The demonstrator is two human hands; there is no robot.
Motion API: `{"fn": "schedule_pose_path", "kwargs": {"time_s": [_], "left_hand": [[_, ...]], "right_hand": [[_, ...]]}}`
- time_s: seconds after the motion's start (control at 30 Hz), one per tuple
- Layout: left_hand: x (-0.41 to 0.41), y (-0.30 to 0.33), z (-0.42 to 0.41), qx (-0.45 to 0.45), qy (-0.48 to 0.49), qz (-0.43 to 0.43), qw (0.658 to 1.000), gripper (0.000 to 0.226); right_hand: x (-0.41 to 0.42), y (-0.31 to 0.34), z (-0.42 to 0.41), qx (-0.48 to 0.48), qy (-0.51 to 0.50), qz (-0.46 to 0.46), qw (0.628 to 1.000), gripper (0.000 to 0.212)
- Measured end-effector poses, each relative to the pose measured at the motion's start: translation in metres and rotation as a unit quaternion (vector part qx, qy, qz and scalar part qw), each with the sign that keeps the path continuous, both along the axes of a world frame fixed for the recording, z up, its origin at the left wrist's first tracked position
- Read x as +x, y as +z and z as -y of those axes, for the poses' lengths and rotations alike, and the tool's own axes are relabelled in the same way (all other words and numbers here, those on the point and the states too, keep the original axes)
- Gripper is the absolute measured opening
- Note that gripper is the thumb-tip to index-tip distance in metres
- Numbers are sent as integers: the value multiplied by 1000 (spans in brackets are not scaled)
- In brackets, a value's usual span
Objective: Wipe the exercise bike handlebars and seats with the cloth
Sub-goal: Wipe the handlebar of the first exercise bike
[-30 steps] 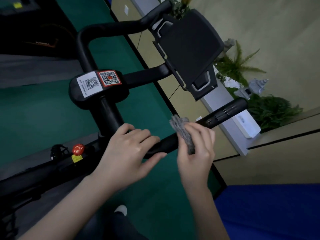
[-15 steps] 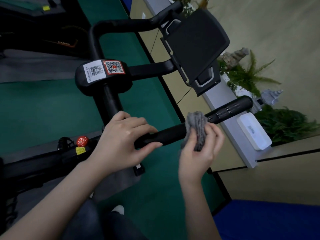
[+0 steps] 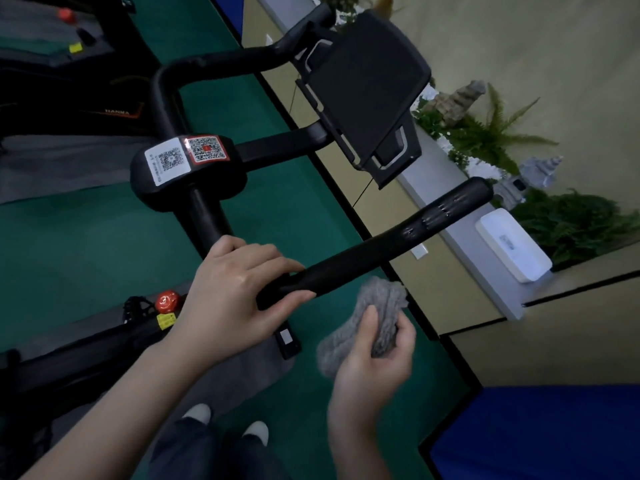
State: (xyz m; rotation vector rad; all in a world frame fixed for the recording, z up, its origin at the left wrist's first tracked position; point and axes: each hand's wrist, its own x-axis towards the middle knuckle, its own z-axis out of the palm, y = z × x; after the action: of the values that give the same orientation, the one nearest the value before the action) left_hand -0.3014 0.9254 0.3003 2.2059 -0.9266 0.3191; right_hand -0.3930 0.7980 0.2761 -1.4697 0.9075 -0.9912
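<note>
The left hand (image 3: 228, 303) wraps its fingers around the near black handlebar (image 3: 377, 251). The right hand (image 3: 372, 362) squeezes the grey cloth (image 3: 363, 317) just below the bar, not touching it

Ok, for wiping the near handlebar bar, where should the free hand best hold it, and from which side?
Probably at its inner end, where the left hand wraps it from above, thumb underneath. The near handlebar bar is a long round tube, so gripping there leaves its outer length bare for the grey cloth, bunched in the right hand just below the bar.
</note>
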Motion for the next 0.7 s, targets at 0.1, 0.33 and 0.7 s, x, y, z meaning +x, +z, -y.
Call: {"fn": "schedule_pose_path", "kwargs": {"time_s": [0.1, 0.33, 0.7], "left_hand": [[1, 0, 0, 9, -5, 1, 1000, 34], [5, 3, -7, 26, -48, -7, 999, 36], [6, 4, -10, 51, -62, -13, 997, 35]], "right_hand": [[15, 6, -6, 110, 23, -6, 994, 16], [19, 15, -32, 257, 134, 44, 956, 21], [21, 18, -24, 302, 209, 40, 929, 25]]}}
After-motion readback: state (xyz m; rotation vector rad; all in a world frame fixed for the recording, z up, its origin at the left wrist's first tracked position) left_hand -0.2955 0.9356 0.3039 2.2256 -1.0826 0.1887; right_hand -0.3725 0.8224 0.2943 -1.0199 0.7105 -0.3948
